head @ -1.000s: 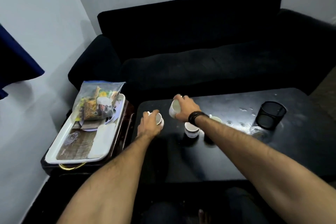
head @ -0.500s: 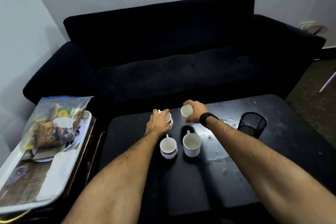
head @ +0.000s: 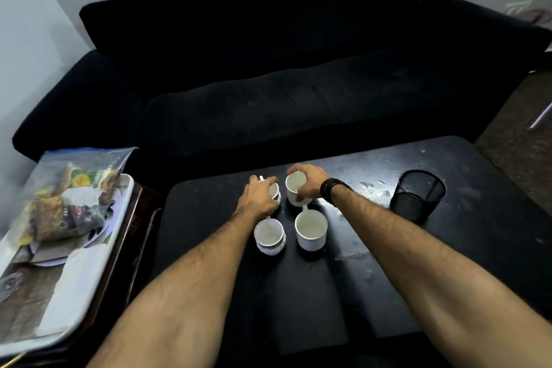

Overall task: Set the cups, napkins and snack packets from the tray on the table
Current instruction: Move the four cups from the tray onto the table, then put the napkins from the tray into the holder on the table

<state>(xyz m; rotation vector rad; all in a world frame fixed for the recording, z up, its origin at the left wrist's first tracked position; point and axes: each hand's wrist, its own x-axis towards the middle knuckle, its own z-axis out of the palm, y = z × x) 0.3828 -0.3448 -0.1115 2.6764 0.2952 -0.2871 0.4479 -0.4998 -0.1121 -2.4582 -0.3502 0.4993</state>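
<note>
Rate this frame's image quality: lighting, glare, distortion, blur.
Head view: dim, black sofa and table swallow detail; pale glare on the wet tabletop beside the mesh cup; wide-angle bowing at the edges; the bag of snack packets looks soft.

On the dark surface (head: pixel 388 293) four white cups stand in a close square: the left hand (head: pixel 259 199) wraps the far-left cup (head: pixel 274 190), the right hand (head: pixel 307 182) grips the far-right cup (head: pixel 295 188), and the near-left cup (head: pixel 269 236) and near-right cup (head: pixel 310 228) stand free, upright. A black mesh holder (head: pixel 417 195) stands to the right, apart from them. Left of the surface, a white tray (head: pixel 89 272) carries a clear bag of snack packets (head: pixel 68 200) and a white napkin (head: pixel 64 287), before a black sofa (head: pixel 268 69).
</note>
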